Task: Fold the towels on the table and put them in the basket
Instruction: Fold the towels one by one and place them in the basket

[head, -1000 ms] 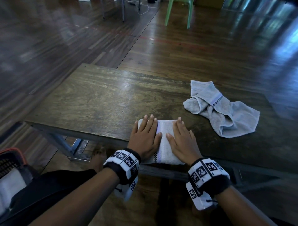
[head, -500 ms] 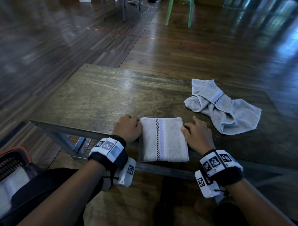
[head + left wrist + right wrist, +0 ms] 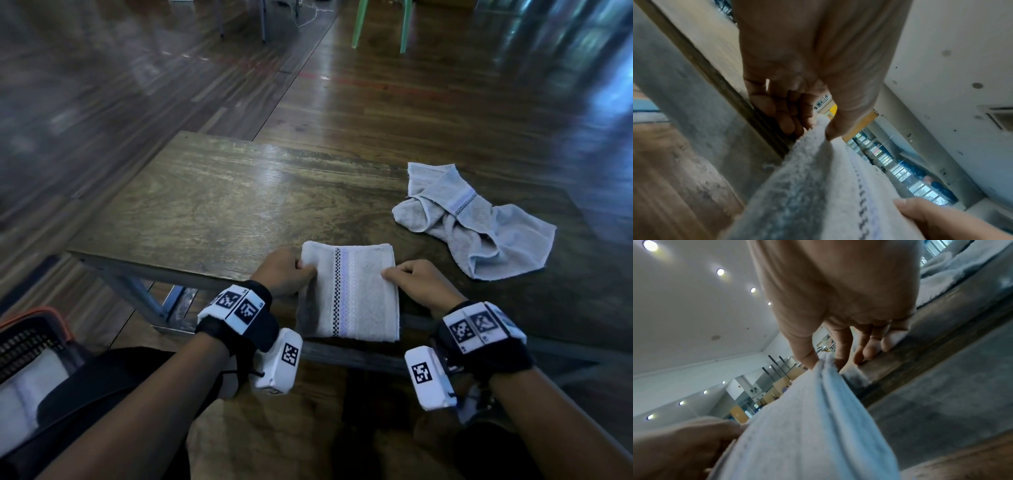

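Observation:
A folded grey towel (image 3: 349,294) with a checked stripe lies at the near edge of the wooden table (image 3: 219,205), its near end hanging past the edge. My left hand (image 3: 301,269) pinches its left edge between thumb and curled fingers, as the left wrist view shows (image 3: 818,129). On the opposite edge my right hand (image 3: 394,274) pinches the towel (image 3: 818,402) the same way (image 3: 824,361). A second towel (image 3: 479,226), crumpled, lies on the table to the right. The basket (image 3: 30,342) stands on the floor at the lower left, with white cloth inside.
A green chair (image 3: 380,20) stands on the wooden floor beyond the table. My dark-clothed legs (image 3: 102,394) lie between the table and the basket. The table's metal frame (image 3: 137,291) shows under its left end.
My hands went from pressing flat on the folded towel to gripping its left and right edges. The towel has slid nearer, over the table's edge.

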Tool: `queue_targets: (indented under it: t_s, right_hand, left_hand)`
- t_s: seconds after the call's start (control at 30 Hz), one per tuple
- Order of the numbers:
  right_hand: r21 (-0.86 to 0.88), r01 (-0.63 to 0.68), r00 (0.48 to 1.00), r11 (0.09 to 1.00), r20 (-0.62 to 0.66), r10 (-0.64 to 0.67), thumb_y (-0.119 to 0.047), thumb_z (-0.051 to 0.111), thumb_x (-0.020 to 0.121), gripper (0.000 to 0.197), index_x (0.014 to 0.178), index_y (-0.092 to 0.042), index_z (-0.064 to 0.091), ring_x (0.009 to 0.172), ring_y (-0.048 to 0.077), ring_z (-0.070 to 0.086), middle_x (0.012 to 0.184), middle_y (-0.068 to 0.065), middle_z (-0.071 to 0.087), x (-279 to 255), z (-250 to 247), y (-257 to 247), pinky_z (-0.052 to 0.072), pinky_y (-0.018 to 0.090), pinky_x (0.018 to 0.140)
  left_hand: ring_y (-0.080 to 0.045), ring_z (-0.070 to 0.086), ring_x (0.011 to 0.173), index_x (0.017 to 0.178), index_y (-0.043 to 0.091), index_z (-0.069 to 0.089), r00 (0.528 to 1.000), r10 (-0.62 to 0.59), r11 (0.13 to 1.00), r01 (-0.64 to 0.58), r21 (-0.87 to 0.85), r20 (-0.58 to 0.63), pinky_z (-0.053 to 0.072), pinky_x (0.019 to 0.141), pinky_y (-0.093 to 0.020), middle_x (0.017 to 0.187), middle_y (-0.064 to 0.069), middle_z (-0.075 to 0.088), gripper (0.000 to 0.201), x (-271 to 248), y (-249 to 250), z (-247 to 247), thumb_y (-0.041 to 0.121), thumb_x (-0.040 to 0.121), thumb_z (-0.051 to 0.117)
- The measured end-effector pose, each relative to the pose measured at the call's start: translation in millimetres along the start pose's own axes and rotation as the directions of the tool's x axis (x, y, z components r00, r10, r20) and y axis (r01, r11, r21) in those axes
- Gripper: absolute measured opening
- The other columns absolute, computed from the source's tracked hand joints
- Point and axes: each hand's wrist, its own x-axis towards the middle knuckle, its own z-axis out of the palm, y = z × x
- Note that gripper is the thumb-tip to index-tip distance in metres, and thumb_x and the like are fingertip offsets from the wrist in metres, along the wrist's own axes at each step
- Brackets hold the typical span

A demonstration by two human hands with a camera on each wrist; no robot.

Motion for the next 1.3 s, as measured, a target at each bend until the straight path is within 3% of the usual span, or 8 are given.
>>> queue_targets:
  t_s: [0.17,0.3,0.4,0.5,0.73,0.9,1.03,1.3]
  right_hand:
    - [0.324,-0.044,0.998,0.945,0.06,0.026,-0.028,0.062,0.086,0.018,0.089,-0.011,0.061,0.085,0.019,0.059,0.099,0.012,0.066,-15,-9,-4,0.047,0.034,0.081]
    - [0.592,-0.122,0.989,0.797,0.136,0.05,-0.017,0.064,0.085,0.023,0.106,-0.007,0.061,0.101,0.025,0.062,0.11,0.014,0.067,-50,-20,-3,0.05,0.042,0.089]
    - [0.618,-0.202,0.967,0.759,0.248,0.055,-0.017,0.063,0.084,0.022,0.103,-0.005,0.065,0.111,0.03,0.056,0.116,0.016,0.064,-83,-23,2,0.045,0.05,0.094]
    - [0.65,-0.186,0.966,0.737,0.257,0.017,-0.018,0.061,0.086,0.025,0.107,-0.005,0.063,0.118,0.033,0.051,0.121,0.018,0.061,-114,-31,0,0.046,0.051,0.091]
    - [0.71,0.059,0.985,0.701,0.071,-0.155,-0.024,0.055,0.092,0.024,0.11,-0.009,0.061,0.094,0.021,0.06,0.105,0.009,0.064,-178,-55,-32,0.051,0.039,0.08]
    - [0.667,0.228,0.96,0.709,-0.032,-0.278,-0.026,0.052,0.094,0.028,0.113,-0.007,0.059,0.078,0.015,0.059,0.092,0.002,0.064,-203,-74,-71,0.046,0.028,0.062]
    - [0.634,0.308,0.927,0.71,-0.031,-0.374,-0.027,0.051,0.094,0.022,0.105,-0.01,0.06,0.071,0.014,0.058,0.087,0.002,0.063,-210,-80,-101,0.045,0.027,0.057]
    - [0.6,0.342,0.841,0.724,0.149,-0.521,-0.028,0.05,0.095,0.021,0.1,-0.011,0.061,0.075,0.019,0.059,0.091,0.008,0.06,-200,-38,-172,0.049,0.032,0.065]
  left_hand:
    - [-0.011,0.036,0.056,0.064,0.019,0.034,0.999,-0.044,0.897,0.037,-0.441,-0.006,0.029,0.039,-0.01,0.064,0.0,0.038,0.035,-17,13,-5,0.021,0.095,0.048]
    - [-0.013,0.059,0.075,0.096,0.012,0.052,0.998,-0.07,0.748,0.054,-0.661,0.003,0.049,0.064,-0.026,0.088,-0.003,0.061,0.012,-48,16,-10,0.021,0.091,0.059]
    - [-0.026,0.063,0.095,0.108,0.014,0.059,0.995,-0.053,0.736,0.094,-0.67,0.083,0.053,0.073,-0.039,0.105,-0.008,0.067,0.023,-77,11,-2,0.026,0.088,0.062]
    - [-0.021,0.061,0.089,0.102,0.016,0.061,0.997,0.0,0.717,0.053,-0.695,0.076,0.048,0.066,-0.031,0.102,-0.007,0.065,0.016,-108,15,-4,0.025,0.089,0.06]
    - [-0.02,0.059,0.093,0.111,0.008,0.059,0.994,0.073,0.654,-0.107,-0.749,-0.079,0.051,0.072,-0.032,0.1,-0.006,0.063,0.025,-172,56,-41,0.021,0.09,0.06]
    - [-0.008,0.055,0.069,0.101,0.013,0.062,0.974,0.084,0.614,-0.216,-0.759,-0.209,0.046,0.049,-0.017,0.08,0.003,0.059,0.016,-203,79,-75,0.023,0.088,0.063]
    - [-0.007,0.056,0.065,0.107,0.011,0.062,0.957,0.055,0.586,-0.261,-0.767,-0.284,0.046,0.047,-0.015,0.08,0.003,0.061,0.023,-219,84,-102,0.023,0.087,0.064]
    - [-0.012,0.057,0.068,0.109,0.007,0.063,0.896,-0.106,0.545,-0.309,-0.779,-0.43,0.048,0.053,-0.02,0.087,-0.004,0.063,0.026,-244,36,-153,0.021,0.086,0.065]
